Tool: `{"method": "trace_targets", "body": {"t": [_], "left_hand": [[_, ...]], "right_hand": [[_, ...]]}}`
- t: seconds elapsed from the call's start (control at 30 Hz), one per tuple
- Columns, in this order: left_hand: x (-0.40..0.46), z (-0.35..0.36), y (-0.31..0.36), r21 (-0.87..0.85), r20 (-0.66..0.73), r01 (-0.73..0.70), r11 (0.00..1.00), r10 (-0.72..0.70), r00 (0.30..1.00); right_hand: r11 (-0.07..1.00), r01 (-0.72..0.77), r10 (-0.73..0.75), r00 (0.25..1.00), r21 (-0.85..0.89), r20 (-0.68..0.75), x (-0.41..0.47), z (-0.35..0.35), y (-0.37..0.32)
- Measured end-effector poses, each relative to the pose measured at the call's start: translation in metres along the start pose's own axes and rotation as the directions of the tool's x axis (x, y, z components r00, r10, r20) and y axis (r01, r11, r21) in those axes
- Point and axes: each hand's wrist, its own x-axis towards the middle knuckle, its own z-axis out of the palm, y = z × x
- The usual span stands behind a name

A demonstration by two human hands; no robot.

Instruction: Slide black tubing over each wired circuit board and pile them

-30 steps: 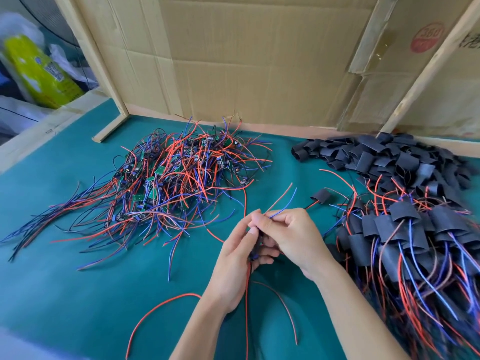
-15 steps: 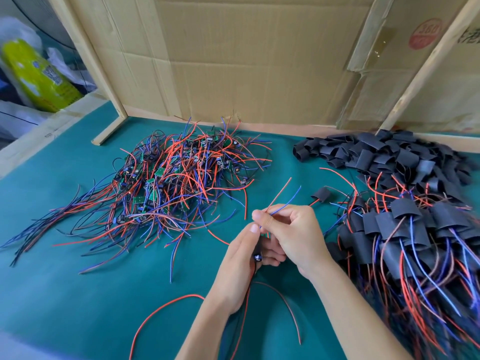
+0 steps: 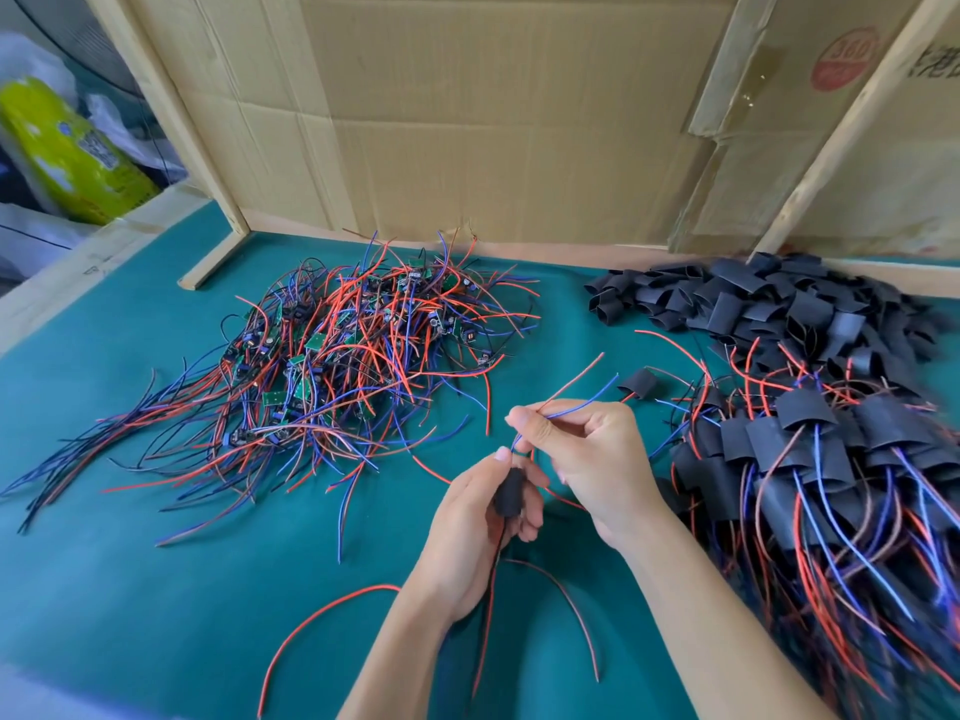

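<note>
**Sleeving a wired board: hands over the green mat**

Your left hand (image 3: 480, 517) curls its fingers around a black tube (image 3: 510, 492) held above the green mat (image 3: 130, 579). The board inside the tube is hidden, so you cannot tell how far it has gone in. The tube's long axis runs nearly upright in the view, top end toward your right hand (image 3: 587, 459), bottom end toward your wrist. Your right hand, just above and to the right of the tube, pinches the blue and red leads (image 3: 576, 402) that leave the tube's top; their free ends point up and to the right. More red leads (image 3: 322, 615) trail from the tube's bottom across the mat toward you, one running off the lower edge of the view.

Left of the tube lies the heap of bare wired boards (image 3: 332, 366), its small green boards half buried in wire. Right of the tube, the pile of sleeved boards (image 3: 810, 459) is cut off by the right edge and blurred there. Beyond that pile sits the stock of empty tubing (image 3: 753, 298).

Behind everything stands a cardboard wall (image 3: 493, 122); its red round stamp (image 3: 844, 59) reads "360", the rest illegible. The print on the yellow packet (image 3: 72, 153), far left of the tube, is too small to read.
</note>
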Motion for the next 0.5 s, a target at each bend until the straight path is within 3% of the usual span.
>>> {"method": "trace_targets", "body": {"t": [0.17, 0.37, 0.5], "left_hand": [[0.001, 0.001, -0.003, -0.001, 0.027, -0.001, 1.000, 0.001, 1.000], [0.006, 0.007, 0.002, 0.170, 0.054, -0.046, 0.984, 0.037, 0.998], [0.013, 0.013, 0.013, 0.291, 0.103, -0.084, 0.953, 0.056, 0.993]], "right_hand": [[0.994, -0.072, 0.082, 0.990, 0.088, -0.111, 0.007, -0.009, 0.001], [0.997, -0.073, 0.072, 0.987, -0.002, -0.145, 0.009, -0.026, -0.013], [0.990, -0.124, 0.118, 0.989, -0.066, -0.091, 0.002, -0.036, -0.026]]}}
